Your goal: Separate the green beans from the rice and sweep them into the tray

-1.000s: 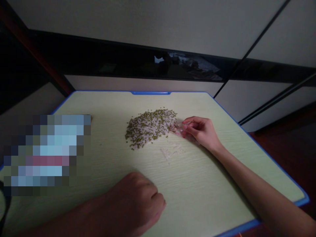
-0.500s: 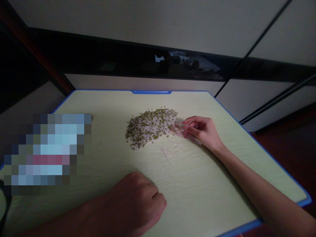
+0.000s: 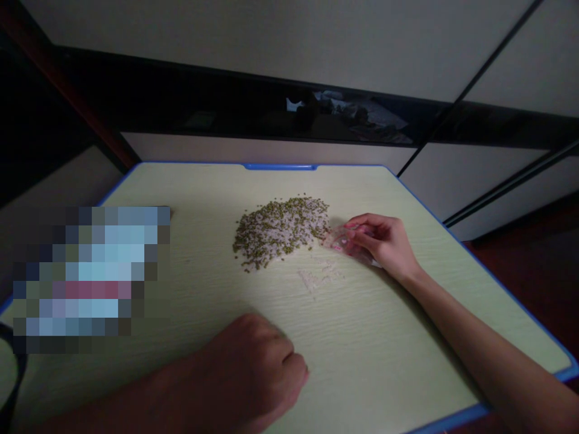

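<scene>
My right hand point(image 3: 382, 241) pinches a small clear plastic bag point(image 3: 339, 239) with pink marks, just right of a heap of mixed grains. The bag's open end lies at the edge of the heap point(image 3: 283, 229), which is made up of green beans, probably mung beans, and whitish rice-like grains. Below it, a thin scatter of pale grains point(image 3: 319, 277) lies apart on the table. Nearer to me, my left hand point(image 3: 262, 367) rests on the tabletop as a closed fist, back of the hand up. Nothing sticks out of it, and its palm side is hidden.
A pale wood-grain table point(image 3: 194, 187) with a blue rim carries everything. On its left lies a blurred-out, pixelated object point(image 3: 104, 265). Behind the table stands a light cabinet front point(image 3: 271, 48) with a dark glossy band point(image 3: 181, 108).
My right hand has drawn the bag slightly right, away from the heap. My left fist keeps its place, and the whole view has shifted a little.
</scene>
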